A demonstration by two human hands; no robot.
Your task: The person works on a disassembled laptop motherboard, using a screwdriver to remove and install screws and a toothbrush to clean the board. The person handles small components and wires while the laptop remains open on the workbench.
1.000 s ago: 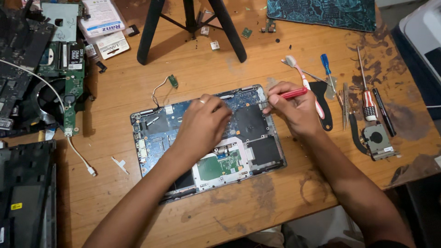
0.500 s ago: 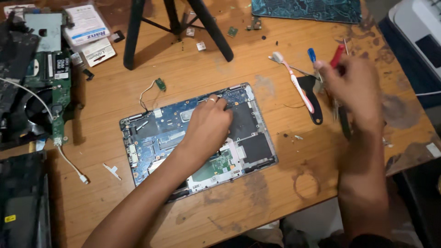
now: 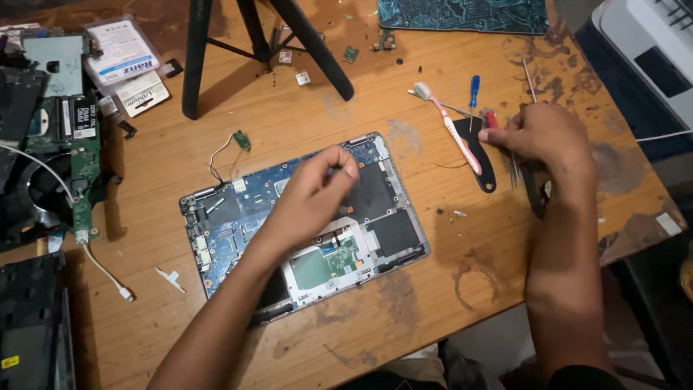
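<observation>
Blue circuit board fills the opened laptop base (image 3: 303,220), which lies bottom-up at the middle of the wooden worktop (image 3: 404,318), tilted slightly against its front edge. The left hand (image 3: 314,191) is held over the board's upper middle, fingers curled loosely together with the thumb and forefinger pinched; whether anything small is gripped between them cannot be told. The right hand (image 3: 538,141) is set well apart to the right, over a row of tools, and is closed around the red-handled screwdriver (image 3: 491,119), of which only the handle end is seen.

Just beside that hand are noted a pink-and-white toothbrush (image 3: 451,123), a blue screwdriver (image 3: 474,87), a black pry tool (image 3: 485,162) and tweezers partly hidden under the wrist. A small green board on wires (image 3: 238,141) lies near the base's upper left corner. Black tripod legs (image 3: 195,58) stand behind; a second green board (image 3: 72,152) lies at far left.

Judged step: tool handling between fastener removals on the board. A next move would call for the tip to be seated squarely in a screw head, with the base steadied.
</observation>
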